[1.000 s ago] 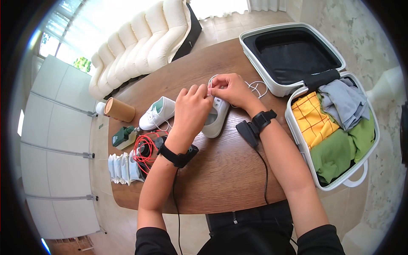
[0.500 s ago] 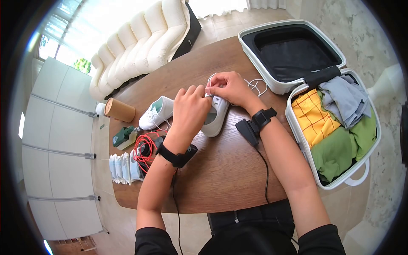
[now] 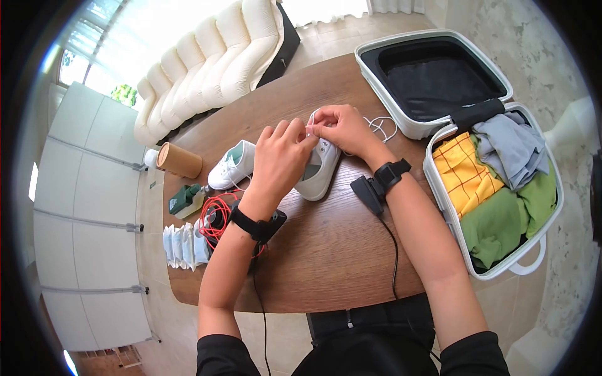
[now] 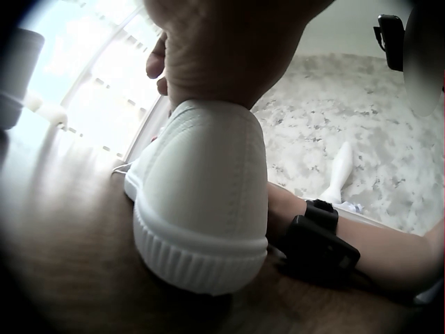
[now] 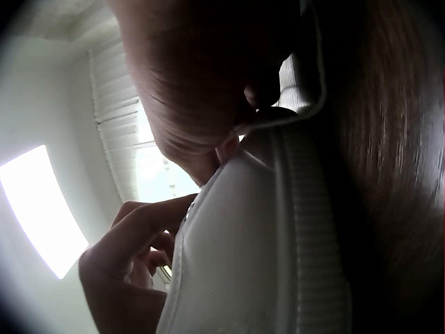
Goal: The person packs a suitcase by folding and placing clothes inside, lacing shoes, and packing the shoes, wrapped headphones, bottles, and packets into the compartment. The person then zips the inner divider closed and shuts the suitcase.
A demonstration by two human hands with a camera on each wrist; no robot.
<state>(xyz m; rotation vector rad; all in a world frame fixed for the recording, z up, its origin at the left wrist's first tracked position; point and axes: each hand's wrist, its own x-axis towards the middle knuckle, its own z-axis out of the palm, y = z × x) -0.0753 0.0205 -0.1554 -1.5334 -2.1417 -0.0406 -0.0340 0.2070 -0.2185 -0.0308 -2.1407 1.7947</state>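
A white sneaker [image 3: 318, 172] stands on the wooden table, heel toward the body. At its eyelets, the right hand [image 3: 345, 130] pinches a white shoelace [image 3: 313, 116] between thumb and fingers. The left hand [image 3: 280, 156] is beside it with bent fingers at the lacing; its fingertips are mostly hidden. In the left wrist view the sneaker's heel [image 4: 201, 188] fills the middle, under the left hand [image 4: 226, 49]. The right wrist view shows the sneaker's side [image 5: 240, 243], the lace [image 5: 321, 76] curving past the right hand [image 5: 188, 76], and the left hand [image 5: 128, 268] across the shoe.
To the left lie another white sneaker [image 3: 231, 168], a red cable [image 3: 209, 219], a green bottle [image 3: 183, 199], a brown cylinder [image 3: 180, 161] and several pale packets [image 3: 185, 245]. An open suitcase [image 3: 428, 171] with folded clothes [image 3: 464, 174] is at the right. Black cords trail from both wrists.
The left hand and wrist have turned slightly, and its knuckles sit a little higher. The right hand keeps its pinch at the lacing with hardly any movement.
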